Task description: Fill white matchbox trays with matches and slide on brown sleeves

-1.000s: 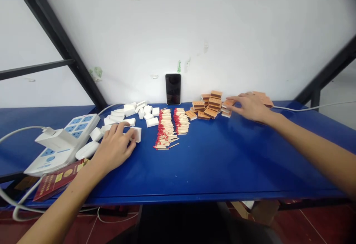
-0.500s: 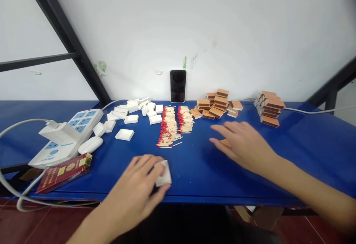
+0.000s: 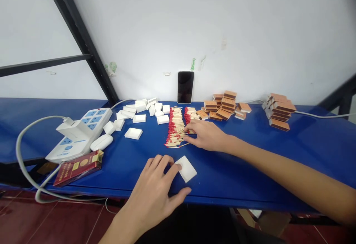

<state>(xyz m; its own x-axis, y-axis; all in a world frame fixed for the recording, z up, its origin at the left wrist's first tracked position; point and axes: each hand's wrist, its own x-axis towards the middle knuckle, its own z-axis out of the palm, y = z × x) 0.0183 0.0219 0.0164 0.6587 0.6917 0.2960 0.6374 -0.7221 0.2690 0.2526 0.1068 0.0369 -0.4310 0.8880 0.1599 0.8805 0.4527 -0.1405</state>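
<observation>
My left hand is near the front edge of the blue table. Its index fingertip rests on the left edge of an empty white matchbox tray, with the thumb apart from it. My right hand reaches across to the pile of red-headed matches. Thumb and index finger touch the pile's right side with a gap between them. A second row of matches lies partly hidden behind this hand.
Several white trays lie at the left. Orange matchbox sleeves are heaped behind my right hand, and filled-looking boxes are stacked farther right. A phone leans on the wall. A power strip, white case and red packet sit left.
My right hand has moved left from beside an orange box to the matches. My left hand's thumb has come away from the white tray, which shows more fully. The view has shifted slightly.
</observation>
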